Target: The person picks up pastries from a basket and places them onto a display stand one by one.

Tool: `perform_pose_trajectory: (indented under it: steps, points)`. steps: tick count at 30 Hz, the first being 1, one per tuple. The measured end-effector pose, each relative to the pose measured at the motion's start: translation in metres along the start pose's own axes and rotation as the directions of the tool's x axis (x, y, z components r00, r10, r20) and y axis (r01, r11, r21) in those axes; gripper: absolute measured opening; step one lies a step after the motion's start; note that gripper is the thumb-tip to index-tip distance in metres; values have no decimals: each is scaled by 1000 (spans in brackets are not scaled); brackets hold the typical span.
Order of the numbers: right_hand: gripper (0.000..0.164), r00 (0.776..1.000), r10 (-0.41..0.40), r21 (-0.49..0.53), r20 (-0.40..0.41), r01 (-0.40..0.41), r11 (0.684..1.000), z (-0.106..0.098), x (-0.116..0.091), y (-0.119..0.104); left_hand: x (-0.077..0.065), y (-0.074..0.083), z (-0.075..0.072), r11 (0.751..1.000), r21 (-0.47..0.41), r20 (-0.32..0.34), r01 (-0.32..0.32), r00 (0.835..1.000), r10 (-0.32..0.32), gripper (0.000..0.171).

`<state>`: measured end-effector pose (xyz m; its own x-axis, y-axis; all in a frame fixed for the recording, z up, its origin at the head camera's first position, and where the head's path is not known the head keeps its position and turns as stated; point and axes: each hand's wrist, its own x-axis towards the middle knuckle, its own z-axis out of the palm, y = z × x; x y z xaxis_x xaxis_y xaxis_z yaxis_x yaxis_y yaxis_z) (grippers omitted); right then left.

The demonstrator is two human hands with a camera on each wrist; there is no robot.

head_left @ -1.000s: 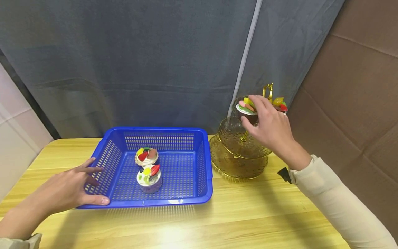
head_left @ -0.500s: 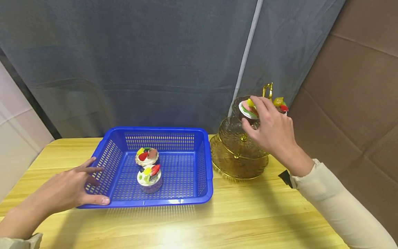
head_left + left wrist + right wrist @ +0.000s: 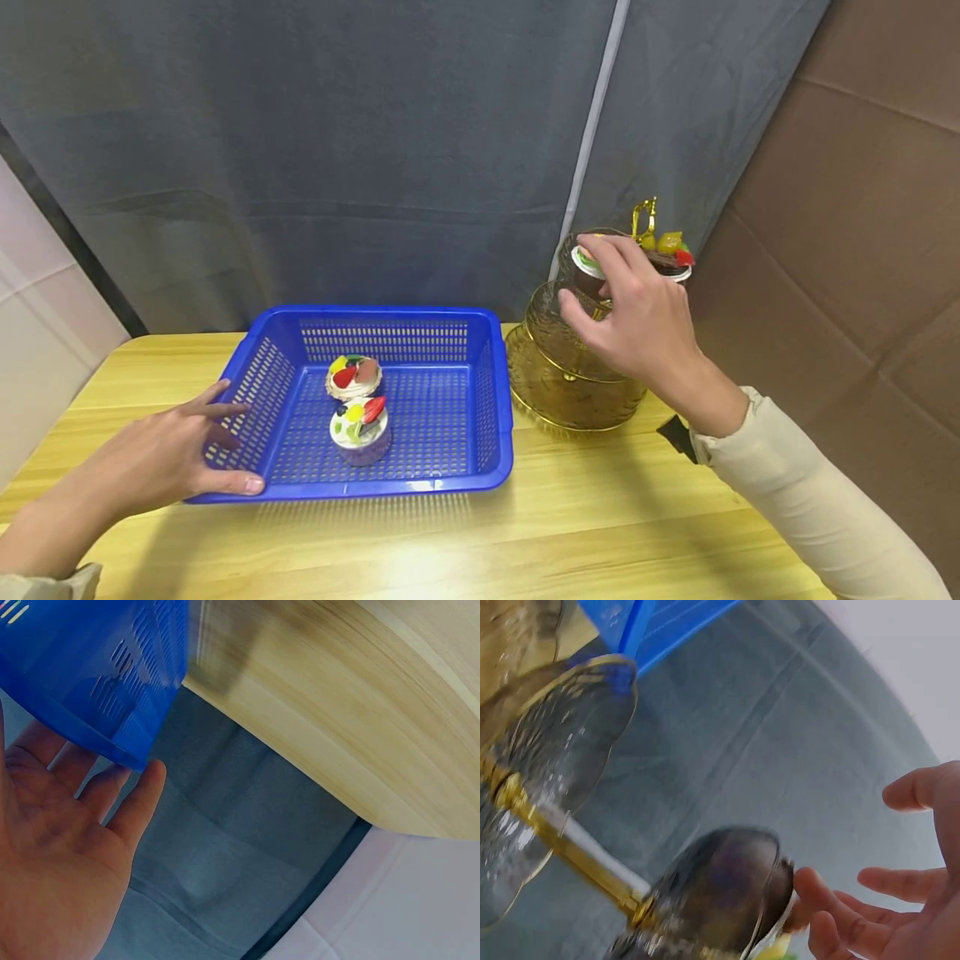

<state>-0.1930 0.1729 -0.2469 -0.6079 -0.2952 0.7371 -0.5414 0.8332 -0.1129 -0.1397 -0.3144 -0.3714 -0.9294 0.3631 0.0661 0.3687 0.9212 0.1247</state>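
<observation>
My left hand [image 3: 168, 450] rests on the near left corner of the blue plastic basket [image 3: 382, 312], fingers stretched over its side and thumb along the front rim. Two cupcakes with fruit toppings, one far [image 3: 354, 379] and one near [image 3: 362, 442], sit inside. To the right rises a gold-trimmed, three-tier cake stand [image 3: 592, 408]. At its top tier, my right hand [image 3: 641, 325] reaches over a dark-cupped cupcake [image 3: 587, 282], partly hiding it. In the right wrist view the fingers [image 3: 855, 922] are spread, with fingertips beside the tier's edge. Another cupcake [image 3: 678, 271] sits to the right on that tier.
The gold loop handle [image 3: 643, 218] stands up from the stand. Basket and stand are side by side on a light wooden table [image 3: 465, 550]. Behind hangs a grey curtain [image 3: 337, 167], and a brown padded panel [image 3: 840, 250] borders the right.
My right hand has shifted slightly left and its thumb has come away from the cupcake. More of the other top-tier cupcake shows. The left hand and basket have stayed put.
</observation>
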Motion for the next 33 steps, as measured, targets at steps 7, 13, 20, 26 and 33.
perform_pose_trajectory:
  steps: [7,13,20,26,33]
  points:
    - [55,995,-47,82,86,40,996,9,1,-19,-1,0,0,1000,-3,5,2,1000,-2,91]
    - [57,986,-62,176,153,35,984,22,2,-31,-1,-1,-1,1000,-11,8,10,1000,-10,93]
    - [59,963,-92,283,254,17,959,42,3,-40,0,0,-1,1000,-5,11,14,1000,-14,95]
    - [62,936,-88,314,340,-24,949,57,1,-50,-1,0,-2,1000,-14,11,10,1000,-10,98]
    - [65,919,-141,353,368,2,936,70,0,-64,-1,1,-4,1000,-20,6,6,1000,-6,97]
